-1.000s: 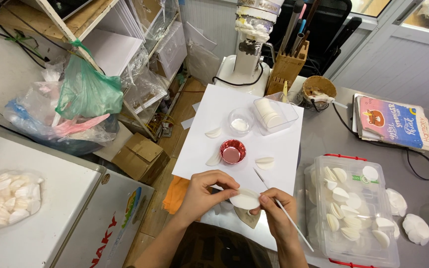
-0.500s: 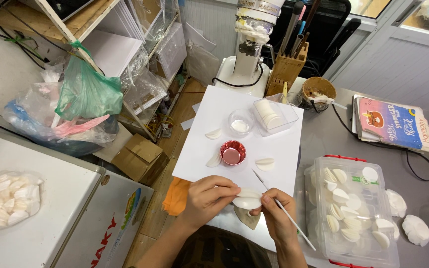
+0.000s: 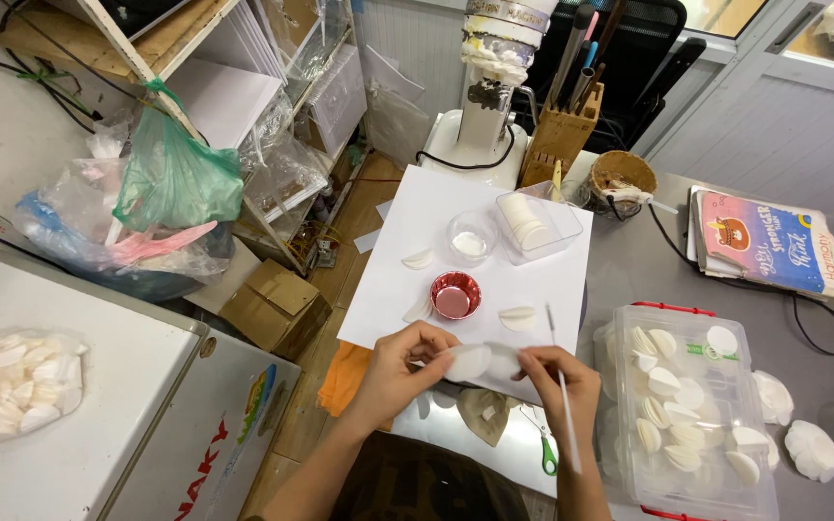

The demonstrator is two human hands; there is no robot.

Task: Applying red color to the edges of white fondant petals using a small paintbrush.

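Head view, hands: left hand (image 3: 400, 365) and right hand (image 3: 560, 378) meet low over the near edge of the white sheet (image 3: 417, 241), both pinching one white round wafer (image 3: 482, 362) between thumb and fingertips, so the piece is held flat and taut between them.
Left grip: fingers pressed together on the wafer's left rim.
Right grip: fingertips pinching the right rim, while a thin white stick (image 3: 562, 396) lies tucked along the same hand, kept ready without being put down.
Red dish (image 3: 456, 295): small, foil-like, set just beyond the hands, within short reach.
Folded pieces: one (image 3: 517, 317) right of the dish, one (image 3: 418, 259) farther up the sheet, laid apart so they do not touch.
Clear cup (image 3: 472, 237) and clear box (image 3: 537, 224): at the sheet's far end, the box holding a stack of white rounds.
Lidded clear bin (image 3: 695, 405): on the grey worktop (image 3: 629, 260) to the right, filled with folded white pieces.
Scissors (image 3: 544, 449): green-handled, near the right wrist.
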